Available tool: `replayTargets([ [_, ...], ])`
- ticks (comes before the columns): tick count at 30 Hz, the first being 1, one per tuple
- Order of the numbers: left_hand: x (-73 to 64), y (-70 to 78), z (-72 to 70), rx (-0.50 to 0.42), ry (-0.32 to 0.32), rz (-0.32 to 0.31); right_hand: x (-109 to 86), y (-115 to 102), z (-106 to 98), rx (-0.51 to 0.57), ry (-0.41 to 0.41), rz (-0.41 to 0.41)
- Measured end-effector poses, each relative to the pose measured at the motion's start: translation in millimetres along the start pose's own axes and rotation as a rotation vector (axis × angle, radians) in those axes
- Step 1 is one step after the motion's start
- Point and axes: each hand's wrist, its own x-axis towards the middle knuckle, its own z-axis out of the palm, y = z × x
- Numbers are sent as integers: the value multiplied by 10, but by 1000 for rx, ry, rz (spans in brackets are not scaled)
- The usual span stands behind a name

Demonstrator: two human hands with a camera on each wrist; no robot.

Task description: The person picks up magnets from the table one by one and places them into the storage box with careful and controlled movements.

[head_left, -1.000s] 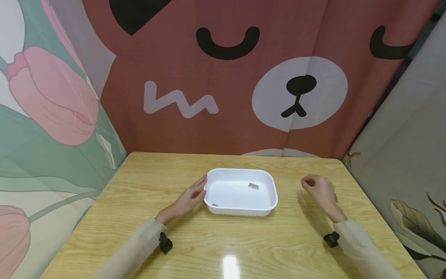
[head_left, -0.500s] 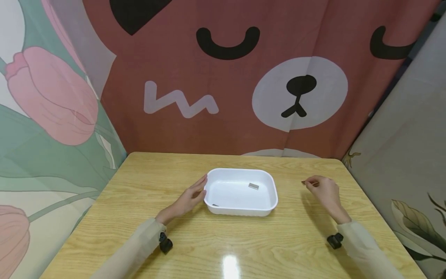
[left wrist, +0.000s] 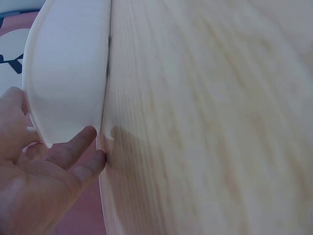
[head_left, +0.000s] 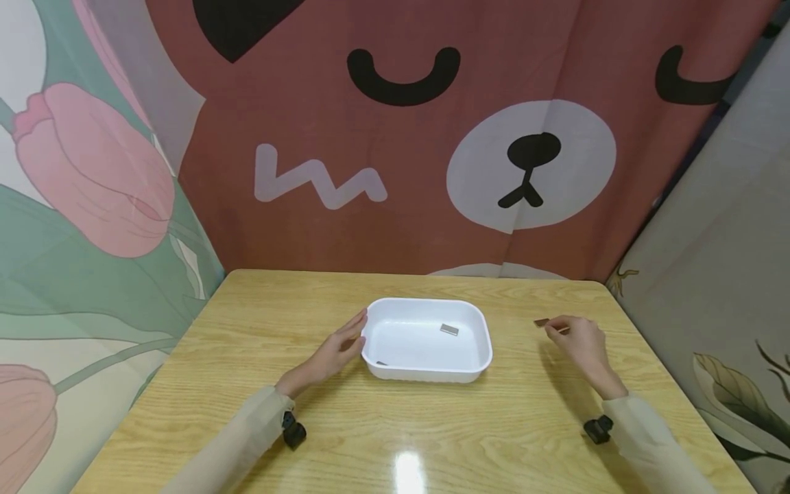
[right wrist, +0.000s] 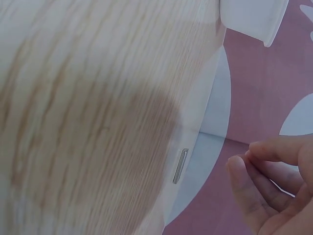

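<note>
A white plastic basin [head_left: 426, 375] stands mid-table. My left hand [head_left: 330, 353] rests against its left side with fingers extended, touching the wall in the left wrist view. Inside lies a small silvery rectangular piece [head_left: 449, 330]; the edge of another small piece [head_left: 382, 363] shows at the front left. To the basin's right, my right hand [head_left: 580, 343] hovers over the table, fingers loosely bent and thumb near the index finger. Nothing shows between its fingertips in the right wrist view. A thin metallic piece [right wrist: 180, 166] lies on the table there, apart from the fingers.
The wood-grain table [head_left: 345, 439] has patterned curtains behind it and on both sides. Black wrist cameras sit on both arms, including one at the right sleeve [head_left: 648, 439]. A bright reflection shows near the front.
My right hand has drawn slightly rightward, exposing more of a small piece left of its fingertips. A grey piece earlier seen right of the wrist is now hidden. My left hand and basin stay put.
</note>
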Motion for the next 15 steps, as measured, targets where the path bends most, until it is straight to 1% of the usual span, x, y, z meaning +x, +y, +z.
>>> replayTargets([
  [4,0,-14,6,8,2,11,-14,13,-6,-11,-18,5],
  [12,1,-23,5,7,3,-8,-46,29,-48,-11,-49,21],
  [15,5,-18,3,3,2,-6,-50,43,-76,-20,-59,32],
])
